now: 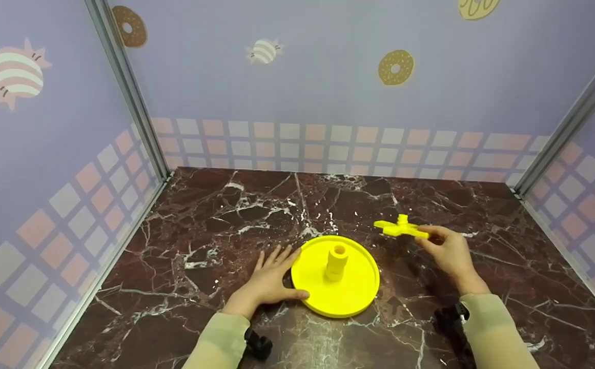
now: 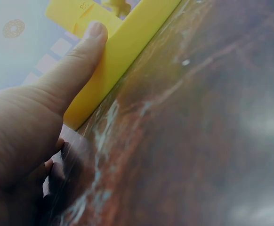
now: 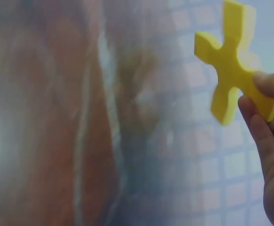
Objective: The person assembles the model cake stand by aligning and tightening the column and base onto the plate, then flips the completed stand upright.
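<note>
A round yellow tray-like base (image 1: pixel 312 300) with a raised rim lies flat on the tabletop. From its middle rises a hollow yellow post (image 1: pixel 335 264). My left hand (image 1: pixel 269 282) touches the base's left rim, its fingers spread and fairly straight; in the left wrist view the thumb (image 2: pixel 76 66) rests against the rim's side. To the right, my right hand (image 1: pixel 451 253) pinches one arm of a yellow cross-shaped piece (image 1: pixel 397 229) with a short stub on top, held above the table. The right wrist view shows the flat arms of the cross-shaped piece (image 3: pixel 229 66).
The dark red marbled tabletop (image 1: pixel 174 318) is bounded by patterned panels at the back (image 1: pixel 317 97), left and right. Metal posts (image 1: pixel 138 102) stand at the back corners. Dark devices are strapped at both wrists, the left device (image 1: pixel 259 344) close to the tabletop.
</note>
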Tool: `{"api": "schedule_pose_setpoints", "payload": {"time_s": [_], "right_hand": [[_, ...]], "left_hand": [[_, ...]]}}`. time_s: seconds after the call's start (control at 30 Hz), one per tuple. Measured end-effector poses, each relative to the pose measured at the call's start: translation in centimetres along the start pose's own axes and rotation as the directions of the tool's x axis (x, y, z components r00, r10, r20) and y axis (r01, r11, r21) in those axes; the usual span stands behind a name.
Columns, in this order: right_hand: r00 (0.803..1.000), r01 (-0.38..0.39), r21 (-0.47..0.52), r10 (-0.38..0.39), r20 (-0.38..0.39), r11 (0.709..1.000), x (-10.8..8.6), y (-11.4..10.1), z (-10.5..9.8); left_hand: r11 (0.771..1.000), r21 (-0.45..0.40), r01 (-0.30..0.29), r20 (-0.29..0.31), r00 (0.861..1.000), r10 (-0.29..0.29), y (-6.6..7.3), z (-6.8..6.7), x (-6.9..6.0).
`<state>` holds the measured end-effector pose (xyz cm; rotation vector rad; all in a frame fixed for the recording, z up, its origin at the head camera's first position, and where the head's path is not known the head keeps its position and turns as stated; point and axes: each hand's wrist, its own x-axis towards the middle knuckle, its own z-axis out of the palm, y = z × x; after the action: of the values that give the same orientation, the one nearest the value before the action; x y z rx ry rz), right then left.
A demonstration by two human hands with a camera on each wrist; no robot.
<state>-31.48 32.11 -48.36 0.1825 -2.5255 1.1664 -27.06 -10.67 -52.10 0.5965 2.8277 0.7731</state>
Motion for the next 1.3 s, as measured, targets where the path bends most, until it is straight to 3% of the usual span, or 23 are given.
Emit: {"api": "schedule_pose_setpoints", "payload": {"time_s": [0.23,0.37,0.63,0.9,1.17,1.3], "right_hand": [[0.995,0.087,0.145,-0.078,-0.064,0.986,-0.4,-3.6,0.1],[0.994,0.082,0.247,-0.064,-0.083,0.965,-0.6,-5.4,0.5],[0.997,0.055,0.474,-0.02,-0.078,0.879,-1.2,-8.7,1.5],[0.998,-0.021,0.505,0.049,-0.042,0.863,-1.7,-11.5,2.7],[0.997,-0.072,0.643,0.081,0.015,0.763,-1.7,-12.8,4.0],[0.995,-0.098,0.629,0.086,0.049,0.772,-1.7,-13.1,4.5]], "left_hand": [[1.0,0.0,-0.002,0.001,1.0,0.002,-0.1,0.0,0.0],[1.0,-0.004,-0.01,-0.004,1.0,0.01,-0.1,0.0,0.0],[1.0,-0.012,-0.015,-0.002,1.0,0.015,-0.1,0.0,-0.1],[1.0,-0.01,-0.021,-0.005,1.0,0.02,-0.1,0.0,-0.1],[1.0,-0.005,-0.026,-0.008,1.0,0.026,-0.1,0.0,-0.1],[1.0,-0.003,-0.025,-0.006,1.0,0.025,0.0,-0.1,-0.2]]}}
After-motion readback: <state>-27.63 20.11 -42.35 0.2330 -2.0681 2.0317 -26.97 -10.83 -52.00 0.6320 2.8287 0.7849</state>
